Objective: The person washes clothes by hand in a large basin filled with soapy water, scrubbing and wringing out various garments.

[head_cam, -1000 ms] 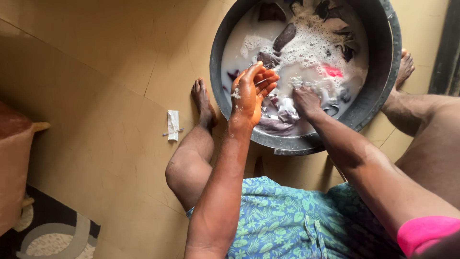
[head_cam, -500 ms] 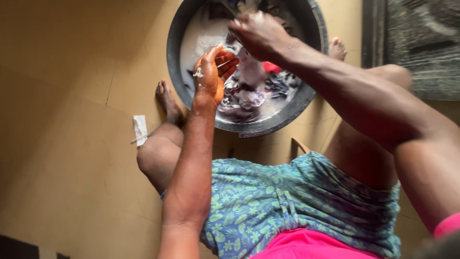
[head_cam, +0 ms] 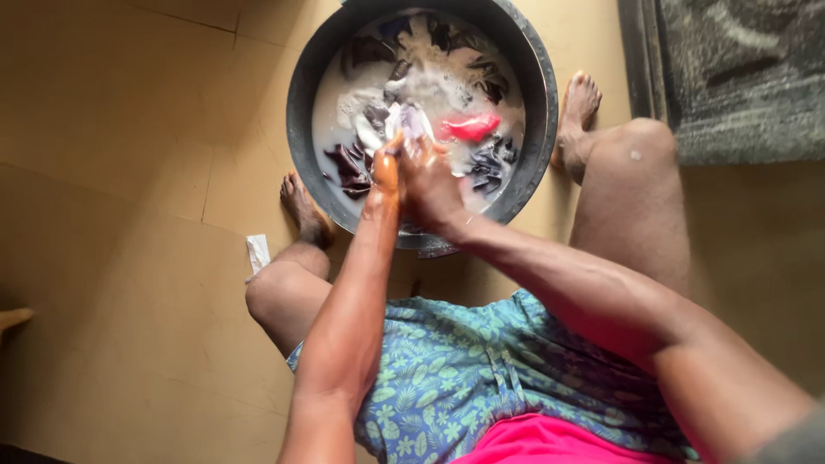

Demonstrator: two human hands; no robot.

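Hand-washing of laundry in progress, judged at an early-to-middle stage. Left hand (head_cam: 386,169) and right hand (head_cam: 427,185) pressed together over the near side of the black basin (head_cam: 537,137), both clamped on a pale, soapy garment (head_cam: 407,122) bunched just beyond the fingertips and raised slightly clear of the water. Grip closed on both sides; exact finger placement inside the fabric not discernible. Beyond the hands: milky, sudsy wash water (head_cam: 339,103) with foam toward the far side of the basin. To the right of the hands: a red item (head_cam: 469,127) afloat, apart from the gripped piece. To the left of the hands and further right: dark garments (head_cam: 347,163), part submerged and soaking, none in hand. Done so far, as far as visible: basin filled, soap dissolved, whole load wetted, one piece under rubbing. Left, by judgement: scrubbing of the red item and of the several dark pieces, then rinsing and wringing; no rinse vessel, no wrung pile and no drying line visible anywhere. Nearer than the hands: patterned blue shorts (head_cam: 481,361) and both bare knees spread either side of the basin. Well to the left of the hands, on the tan floor (head_cam: 112,215): a small white wrapper (head_cam: 258,252), untouched.
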